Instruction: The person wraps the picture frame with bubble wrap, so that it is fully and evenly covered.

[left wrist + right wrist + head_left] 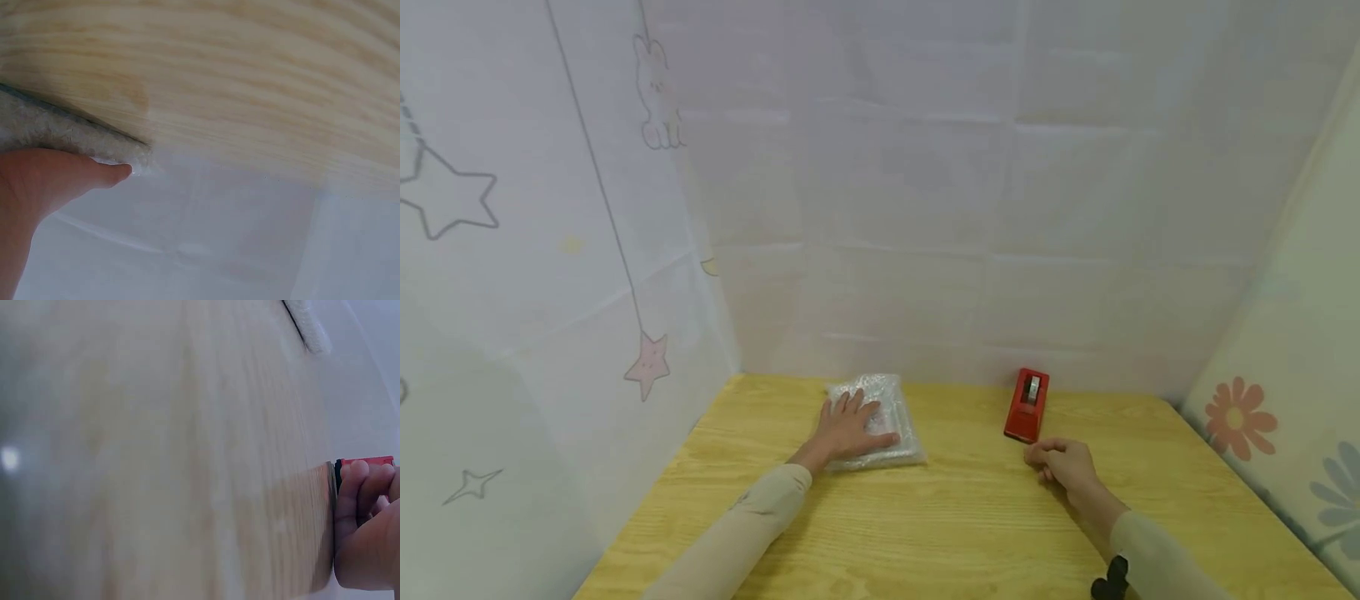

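Observation:
A flat package in clear bubble wrap (901, 429) lies on the table, left of centre. My left hand (848, 432) rests on top of it, palm down with the fingers spread. In the left wrist view, the thumb (103, 175) lies along the edge of the package (69, 131). A red tape dispenser (1024, 410) stands farther right, a roll showing at its far end. My right hand (1063, 462) is at its near end, fingers bent. The right wrist view shows those fingers (353, 487) beside the dispenser (369, 460); whether they pinch any tape cannot be made out.
The wood-grain table (880, 533) backs onto a pale creased sheet (910, 208). Side sheets with printed stars and flowers stand at left (550, 375) and right (1285, 333). A black object (1111, 579) sits by the right sleeve.

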Demonstrator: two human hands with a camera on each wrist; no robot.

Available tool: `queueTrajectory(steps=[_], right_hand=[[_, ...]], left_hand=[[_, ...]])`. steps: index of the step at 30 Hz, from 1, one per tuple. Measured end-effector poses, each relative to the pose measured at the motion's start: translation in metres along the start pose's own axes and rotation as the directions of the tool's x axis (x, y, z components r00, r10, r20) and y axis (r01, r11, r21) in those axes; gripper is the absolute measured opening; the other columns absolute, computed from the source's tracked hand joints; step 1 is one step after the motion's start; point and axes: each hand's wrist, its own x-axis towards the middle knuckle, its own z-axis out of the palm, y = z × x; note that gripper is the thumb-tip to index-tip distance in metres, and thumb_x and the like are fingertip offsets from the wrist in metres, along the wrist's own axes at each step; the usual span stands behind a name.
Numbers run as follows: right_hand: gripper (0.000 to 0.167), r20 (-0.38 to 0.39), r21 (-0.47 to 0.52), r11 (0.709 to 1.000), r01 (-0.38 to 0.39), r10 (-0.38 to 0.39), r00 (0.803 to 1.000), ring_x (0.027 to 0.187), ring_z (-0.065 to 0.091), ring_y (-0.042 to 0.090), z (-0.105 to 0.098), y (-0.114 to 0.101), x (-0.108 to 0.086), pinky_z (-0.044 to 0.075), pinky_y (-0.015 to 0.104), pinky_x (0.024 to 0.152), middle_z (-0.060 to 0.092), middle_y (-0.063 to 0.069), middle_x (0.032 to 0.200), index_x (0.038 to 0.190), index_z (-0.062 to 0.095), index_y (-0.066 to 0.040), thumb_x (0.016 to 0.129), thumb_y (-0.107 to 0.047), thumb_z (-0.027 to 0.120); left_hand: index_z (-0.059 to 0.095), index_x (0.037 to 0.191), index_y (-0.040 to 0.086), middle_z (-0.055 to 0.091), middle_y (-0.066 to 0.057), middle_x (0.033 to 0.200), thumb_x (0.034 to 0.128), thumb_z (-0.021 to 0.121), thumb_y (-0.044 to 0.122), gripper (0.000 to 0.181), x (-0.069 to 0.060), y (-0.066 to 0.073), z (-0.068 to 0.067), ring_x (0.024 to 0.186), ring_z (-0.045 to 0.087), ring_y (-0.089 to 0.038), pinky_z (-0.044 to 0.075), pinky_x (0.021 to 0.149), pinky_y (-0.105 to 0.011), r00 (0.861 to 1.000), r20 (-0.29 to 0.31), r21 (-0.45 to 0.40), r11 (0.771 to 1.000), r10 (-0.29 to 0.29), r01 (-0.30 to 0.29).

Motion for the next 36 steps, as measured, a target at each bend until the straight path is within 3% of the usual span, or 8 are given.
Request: queueTrajectory(steps=[6, 11, 14, 19, 24, 27, 30, 36], right_hand=[[0.017, 0.101, -0.104, 0.992, 0.071, -0.060, 0.993, 0.056, 0.050, 0.014, -0.005, -0.009, -0.011, 0.052, 0.030, 0.054, 0.072, 0.012, 0.093, 0.105, 0.073, 0.002, 0.095, -0.011, 0.073], [0.023, 0.237, -0.120, 0.982, 0.144, -0.113, 0.965, 0.056, 0.043, 0.014, -0.004, -0.028, -0.016, 0.047, 0.034, 0.057, 0.073, 0.017, 0.101, 0.106, 0.072, 0.005, 0.096, -0.016, 0.073], [0.028, 0.299, -0.151, 0.970, 0.193, -0.141, 0.944, 0.058, 0.047, 0.017, -0.004, -0.042, -0.020, 0.053, 0.040, 0.064, 0.071, 0.018, 0.102, 0.109, 0.071, 0.006, 0.097, -0.019, 0.073], [0.033, 0.403, -0.183, 0.945, 0.270, -0.179, 0.898, 0.065, 0.058, 0.025, -0.005, -0.065, -0.019, 0.057, 0.049, 0.078, 0.070, 0.020, 0.104, 0.112, 0.071, 0.003, 0.098, -0.027, 0.072], [0.029, 0.507, -0.188, 0.910, 0.368, -0.231, 0.831, 0.067, 0.057, 0.024, -0.001, -0.088, -0.012, 0.057, 0.041, 0.068, 0.069, 0.018, 0.094, 0.109, 0.072, 0.002, 0.100, -0.026, 0.069], [0.027, 0.542, -0.201, 0.884, 0.422, -0.258, 0.800, 0.066, 0.060, 0.033, 0.005, -0.100, -0.006, 0.057, 0.039, 0.065, 0.069, 0.018, 0.088, 0.108, 0.073, 0.002, 0.100, -0.024, 0.069], [0.025, 0.561, -0.220, 0.864, 0.454, -0.269, 0.783, 0.071, 0.063, 0.042, 0.012, -0.107, -0.001, 0.059, 0.043, 0.067, 0.069, 0.020, 0.090, 0.108, 0.075, 0.000, 0.099, -0.022, 0.071], [0.022, 0.622, -0.228, 0.839, 0.493, -0.264, 0.737, 0.076, 0.068, 0.036, 0.034, -0.117, 0.006, 0.059, 0.040, 0.068, 0.070, 0.017, 0.094, 0.108, 0.076, -0.003, 0.099, -0.021, 0.070]], left_hand=[[0.043, 0.157, 0.015, 0.022, -0.020, 0.165, 0.0864, 0.047, 0.084, 0.098, -0.001, 0.002, -0.001, 0.149, 0.017, -0.047, 0.006, 0.113, -0.069, 1.000, 0.001, -0.001, 1.000, 0.002, -0.002], [0.045, 0.156, 0.017, 0.026, -0.019, 0.164, 0.0852, 0.047, 0.085, 0.098, -0.005, 0.000, -0.007, 0.149, 0.021, -0.044, 0.009, 0.113, -0.070, 1.000, -0.009, 0.025, 1.000, 0.006, -0.006], [0.044, 0.156, 0.019, 0.025, -0.018, 0.164, 0.0848, 0.046, 0.086, 0.098, -0.007, 0.000, -0.005, 0.149, 0.020, -0.044, 0.009, 0.112, -0.070, 1.000, -0.002, 0.028, 0.999, 0.017, -0.017], [0.042, 0.157, 0.019, 0.023, -0.017, 0.165, 0.0860, 0.044, 0.086, 0.097, -0.009, 0.006, -0.004, 0.149, 0.018, -0.044, 0.008, 0.113, -0.070, 0.997, 0.027, 0.043, 0.996, 0.072, -0.073], [0.040, 0.158, 0.017, 0.022, -0.018, 0.165, 0.0877, 0.045, 0.083, 0.097, -0.012, 0.015, -0.008, 0.149, 0.017, -0.045, 0.008, 0.113, -0.071, 0.991, 0.057, 0.027, 0.992, 0.124, -0.126], [0.040, 0.158, 0.019, 0.023, -0.017, 0.166, 0.0866, 0.044, 0.085, 0.098, -0.012, 0.019, -0.006, 0.150, 0.019, -0.043, 0.010, 0.113, -0.070, 0.991, 0.049, 0.044, 0.991, 0.128, -0.130], [0.041, 0.158, 0.019, 0.024, -0.016, 0.165, 0.0851, 0.046, 0.086, 0.099, -0.011, 0.023, -0.004, 0.149, 0.020, -0.043, 0.011, 0.113, -0.070, 0.992, 0.036, 0.040, 0.991, 0.124, -0.125], [0.037, 0.159, 0.016, 0.028, -0.015, 0.164, 0.0832, 0.051, 0.085, 0.104, -0.012, 0.033, -0.002, 0.148, 0.024, -0.041, 0.015, 0.113, -0.068, 0.994, 0.024, 0.053, 0.993, 0.108, -0.109]])
